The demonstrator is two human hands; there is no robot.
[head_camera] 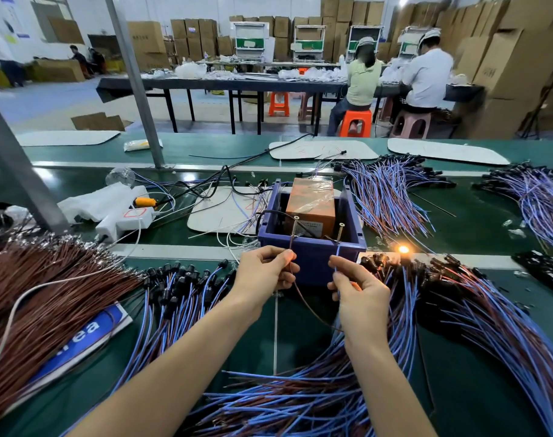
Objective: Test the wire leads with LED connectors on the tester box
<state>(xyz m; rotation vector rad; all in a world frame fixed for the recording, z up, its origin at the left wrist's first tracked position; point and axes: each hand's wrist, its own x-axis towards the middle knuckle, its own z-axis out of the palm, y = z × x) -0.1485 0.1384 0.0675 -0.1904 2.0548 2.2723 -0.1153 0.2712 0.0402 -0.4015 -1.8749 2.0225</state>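
A long green bench fills the view, seen from above by the person working at it, in a workshop with stacked cartons and seated workers far behind. Heaps of wire leads cover the bench: a brown bundle at the left, and blue-and-brown leads with black LED connectors fanned across the right and the near edge. In the middle stands the tester box, a blue open-topped bin with an orange unit inside and two upright screws on its near wall. Both hands are raised just in front of it. The left hand has its grip pressed together, thumb and forefinger pinching a brown wire whose end rises to the left screw. The right hand pinches a blue wire the same way, its tip up by the right screw; the other fingers curl loosely. The two wires belong to one lead, which loops below the hands. To the right of the box, among the connectors, one small LED glows orange, so the lead appears to pass. To do this well, each bare end should rest firmly on its own screw, the two ends kept apart, and the glow checked before the lead is set aside.
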